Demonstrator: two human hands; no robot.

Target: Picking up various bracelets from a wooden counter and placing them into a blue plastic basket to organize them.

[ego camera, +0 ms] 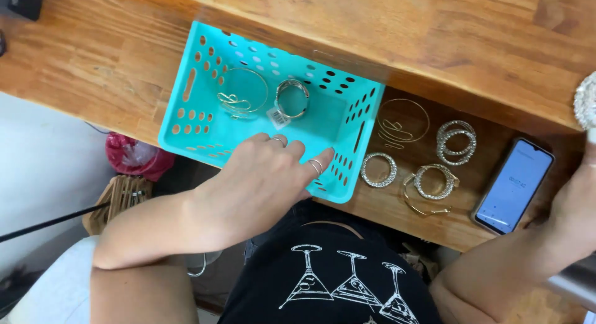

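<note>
The left hand (267, 175) lies on the near rim of the turquoise basket (198, 122), fingers spread flat and curling over the edge, gripping nothing; it seems to steady the basket, which overhangs the near edge of the bench (112, 57). Thin rings show on two fingers (316, 166). The right hand (574, 203) sits at the frame's right edge, well to the right of the basket, mostly cut off; whether it is closed on anything I cannot tell, though a sparkly round piece (586, 100) shows just above it.

The basket is a perforated plastic tub, tilted a little toward the wearer. Inside it lie a thin wire bangle (242, 94) with a scrolled ornament and a chunkier silver bracelet (292, 99) with a small tag (278, 117), side by side on the basket floor.

Just right of the basket, on the bench, lie more bracelets: a gold wire bangle (402, 122), stacked crystal bangles (456, 141), a crystal hoop (379, 170) and another pair (431, 184). Farther right rests a lit phone (514, 186).
</note>
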